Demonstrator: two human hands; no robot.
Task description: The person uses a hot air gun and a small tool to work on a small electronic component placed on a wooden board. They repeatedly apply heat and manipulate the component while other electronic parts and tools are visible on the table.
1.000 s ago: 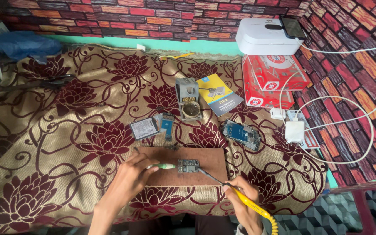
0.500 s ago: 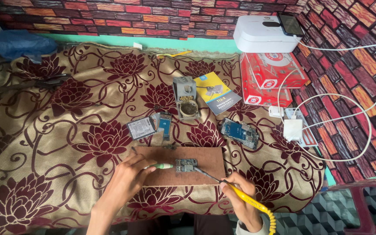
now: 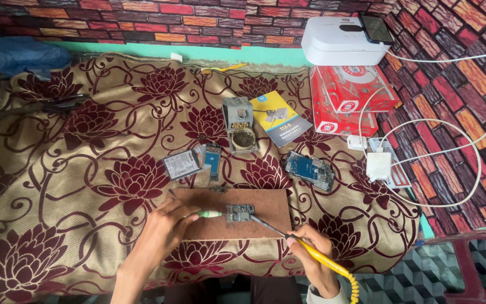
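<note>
A small circuit board (image 3: 239, 213) lies on a brown wooden board (image 3: 265, 202) on the flowered cloth. My right hand (image 3: 314, 260) grips a yellow-handled soldering iron (image 3: 310, 253), whose metal tip touches the circuit board's right edge. My left hand (image 3: 161, 231) holds a thin white and green tool (image 3: 208, 214) that points at the circuit board's left side.
A grey soldering stand with a tip cleaner (image 3: 239, 125), a blue and yellow booklet (image 3: 281, 125), a phone battery (image 3: 181, 164), an opened phone part (image 3: 212, 160) and a blue phone board (image 3: 310, 169) lie behind. Red boxes (image 3: 351, 98), a white device (image 3: 341, 40), chargers and white cables (image 3: 428, 169) fill the right.
Both hands keep their tools on the circuit board; only the head camera has shifted slightly.
</note>
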